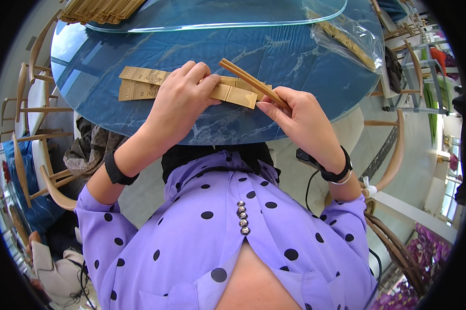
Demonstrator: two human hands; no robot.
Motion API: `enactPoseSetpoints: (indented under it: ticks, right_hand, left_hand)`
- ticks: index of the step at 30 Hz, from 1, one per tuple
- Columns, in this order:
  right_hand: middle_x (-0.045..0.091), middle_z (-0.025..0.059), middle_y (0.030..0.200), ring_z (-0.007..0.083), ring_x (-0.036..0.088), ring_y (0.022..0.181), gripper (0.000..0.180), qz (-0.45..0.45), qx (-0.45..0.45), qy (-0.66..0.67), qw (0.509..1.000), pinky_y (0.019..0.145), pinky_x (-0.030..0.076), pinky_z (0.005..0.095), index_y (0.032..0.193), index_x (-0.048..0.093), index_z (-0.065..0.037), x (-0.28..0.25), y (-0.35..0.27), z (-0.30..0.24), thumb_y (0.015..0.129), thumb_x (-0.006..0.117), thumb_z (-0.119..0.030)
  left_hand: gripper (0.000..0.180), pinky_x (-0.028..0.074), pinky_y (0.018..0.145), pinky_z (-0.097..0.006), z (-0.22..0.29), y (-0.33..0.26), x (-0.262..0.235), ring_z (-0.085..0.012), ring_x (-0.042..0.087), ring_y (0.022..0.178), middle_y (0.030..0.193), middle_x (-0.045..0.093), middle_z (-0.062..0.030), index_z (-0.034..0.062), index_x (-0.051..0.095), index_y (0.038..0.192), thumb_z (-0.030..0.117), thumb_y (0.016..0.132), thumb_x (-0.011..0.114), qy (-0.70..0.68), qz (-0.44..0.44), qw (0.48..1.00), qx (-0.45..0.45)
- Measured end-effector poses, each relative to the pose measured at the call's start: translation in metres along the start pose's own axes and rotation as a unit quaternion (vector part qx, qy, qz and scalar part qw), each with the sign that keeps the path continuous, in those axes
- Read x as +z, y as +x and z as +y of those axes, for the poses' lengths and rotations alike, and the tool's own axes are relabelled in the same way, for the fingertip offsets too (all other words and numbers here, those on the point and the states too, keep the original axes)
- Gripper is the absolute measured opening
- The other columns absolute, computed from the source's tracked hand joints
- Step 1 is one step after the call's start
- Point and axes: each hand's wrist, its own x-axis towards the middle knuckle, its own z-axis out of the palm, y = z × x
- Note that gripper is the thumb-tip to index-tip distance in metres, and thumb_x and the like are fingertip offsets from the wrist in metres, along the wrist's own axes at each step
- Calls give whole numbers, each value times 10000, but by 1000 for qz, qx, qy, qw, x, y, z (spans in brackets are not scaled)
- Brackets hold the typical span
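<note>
My right hand (pixel 309 116) is closed round a pair of wooden chopsticks (pixel 246 76), which slant up to the left above the table. Its thumb is beside the right end of a brown paper chopstick sleeve (pixel 235 96). My left hand (pixel 185 95) lies across this sleeve with fingers curled, pinching it near its middle. A second paper sleeve (pixel 142 75) lies just behind it, partly overlapped, and its middle is hidden under my left hand. Both sleeves are flat and have dark printing.
The round blue marbled table (pixel 103 111) carries a raised glass turntable (pixel 202 25). A pile of paper-sleeved chopsticks (pixel 101 10) is at the far left. A clear plastic bag (pixel 349 39) with sleeved chopsticks lies far right. Wooden chairs (pixel 393 155) stand around the table.
</note>
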Motion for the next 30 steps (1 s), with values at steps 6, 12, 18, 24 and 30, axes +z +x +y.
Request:
enactPoseSetpoints:
  ticks: [6,12,18,24,30]
  right_hand:
    - [615,116,674,176,538,564,263,-30,37,53,997,566,436,338,949,704,49,16,8,12,958,692,-214]
    - [601,-3,693,60,530,621,237,-27,56,189,980,571,434,259,1000,700,29,22,10,17,959,702,-205]
    - [572,-37,728,23,478,641,174,-50,60,248,966,568,390,223,980,673,7,23,10,12,949,702,-162]
    - [573,-48,789,10,454,688,161,-83,36,326,941,605,369,202,985,675,-4,26,2,-10,951,706,-158]
    - [585,-60,776,15,470,681,221,-96,39,311,945,610,372,199,1060,704,15,29,-4,-18,959,727,-179]
  left_hand:
    - [402,518,830,-420,-3,-2,-1,-302,602,970,1014,603,-88,22,660,1070,113,713,821,-41,10,999,-8]
    - [416,520,849,-416,-5,-6,-4,-299,598,974,1038,600,-91,27,648,1102,115,731,815,-61,7,998,2]
    - [582,505,924,-418,-2,-9,-3,-297,582,1076,1153,596,-91,51,611,1255,211,736,819,-37,7,999,13]
    - [623,416,1060,-466,9,-11,-10,-292,551,1179,1256,573,-78,65,581,1285,302,750,797,-45,29,991,120]
    - [569,494,844,-422,14,-20,-20,-307,550,907,953,476,-105,43,576,1190,391,775,750,-15,21,992,126]
